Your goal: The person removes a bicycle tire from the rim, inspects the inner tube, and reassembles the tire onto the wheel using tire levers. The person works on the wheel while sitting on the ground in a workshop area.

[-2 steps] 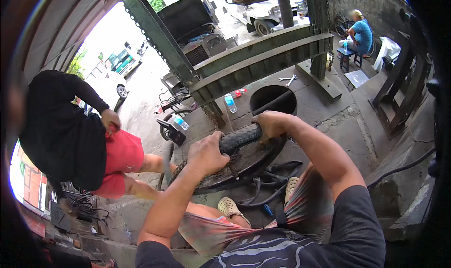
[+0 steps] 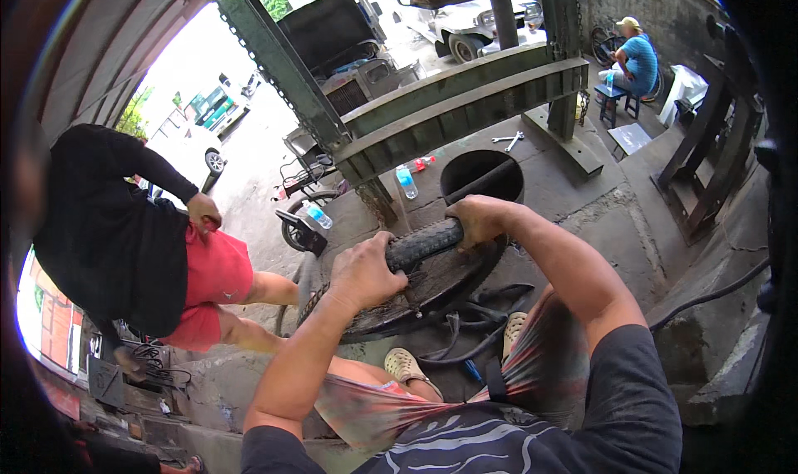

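Both my hands grip the black knobbly tyre (image 2: 426,245) of a wheel tilted in front of my knees. My left hand (image 2: 366,275) is closed round its near left part, thumb toward the middle. A short length of tread away, my right hand (image 2: 480,222) wraps the tyre with bent fingers; some of them are hidden behind it. A valve stem (image 2: 418,311) juts from the wheel's lower side. Under the wheel, black rubber tubing (image 2: 461,331) lies on the ground between my feet, near a small blue tool (image 2: 473,369).
Beyond the wheel stands a black bucket (image 2: 453,171) beside a green steel frame (image 2: 465,108). Water bottles (image 2: 406,183) and wrenches (image 2: 514,141) lie on the concrete. A person in red shorts (image 2: 218,270) stands close at left; another person (image 2: 638,58) sits at far right.
My hands keep their hold on the tyre with almost no movement. The standing person's hand has shifted slightly to the right.
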A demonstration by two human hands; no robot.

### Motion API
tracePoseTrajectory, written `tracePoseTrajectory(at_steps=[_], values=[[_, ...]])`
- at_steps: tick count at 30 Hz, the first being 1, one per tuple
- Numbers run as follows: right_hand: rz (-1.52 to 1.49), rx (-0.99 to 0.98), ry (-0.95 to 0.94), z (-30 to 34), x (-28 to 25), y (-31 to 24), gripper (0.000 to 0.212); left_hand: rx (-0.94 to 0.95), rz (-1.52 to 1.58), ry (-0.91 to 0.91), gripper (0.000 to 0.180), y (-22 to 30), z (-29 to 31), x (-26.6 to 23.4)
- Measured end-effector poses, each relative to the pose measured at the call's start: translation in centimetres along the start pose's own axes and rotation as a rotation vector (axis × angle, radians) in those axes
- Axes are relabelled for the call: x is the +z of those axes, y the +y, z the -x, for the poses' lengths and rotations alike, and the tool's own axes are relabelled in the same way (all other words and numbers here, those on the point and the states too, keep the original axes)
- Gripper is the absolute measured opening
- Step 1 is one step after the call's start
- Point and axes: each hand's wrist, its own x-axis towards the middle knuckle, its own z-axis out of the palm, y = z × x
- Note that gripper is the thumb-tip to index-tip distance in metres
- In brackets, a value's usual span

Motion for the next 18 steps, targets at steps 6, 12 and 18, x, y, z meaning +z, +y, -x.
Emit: tracePoseTrajectory(at_steps=[6, 12, 18], values=[[0.131, -0.049, 0.088, -0.5, -0.8, -2.1, 0.044, -0.074, -0.112, -0.100, 0.063, -0.2, 0.6, -2.8], [0.120, -0.111, 0.126, -1.7, -2.4, -6.7, 0.057, -0.103, 0.059, -0.018, 0.051, -4.7, 2.8, -3.5], [-0.116, -0.085, 0.023, -2.4, -1.2, -1.7, 0.066, -0.137, 0.092, 0.002, 0.053, -10.7, 4.1, -1.2]])
